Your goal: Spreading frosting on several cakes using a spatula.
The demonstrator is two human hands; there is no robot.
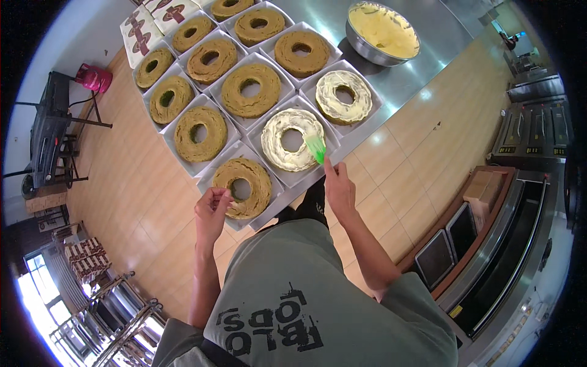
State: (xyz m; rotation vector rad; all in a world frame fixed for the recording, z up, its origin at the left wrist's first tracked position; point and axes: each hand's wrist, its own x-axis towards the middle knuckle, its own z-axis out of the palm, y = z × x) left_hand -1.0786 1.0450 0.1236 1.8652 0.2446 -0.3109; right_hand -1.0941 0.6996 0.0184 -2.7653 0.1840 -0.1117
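Observation:
In my right hand is a green brush, its bristles resting on the right side of a ring cake coated in pale cream. Beyond it to the right, a second cream-coated ring cake sits in its own white box. My left hand is closed in a pinch over the near-left wall of an open white cake box, its fingertips beside the plain brown ring cake inside. More plain ring cakes stand in open boxes in rows behind.
A steel bowl of yellowish cream stands on the steel table, right of the boxes. Printed white boxes are at the far left. Ovens and a counter with dark trays line the right; metal racks stand lower left.

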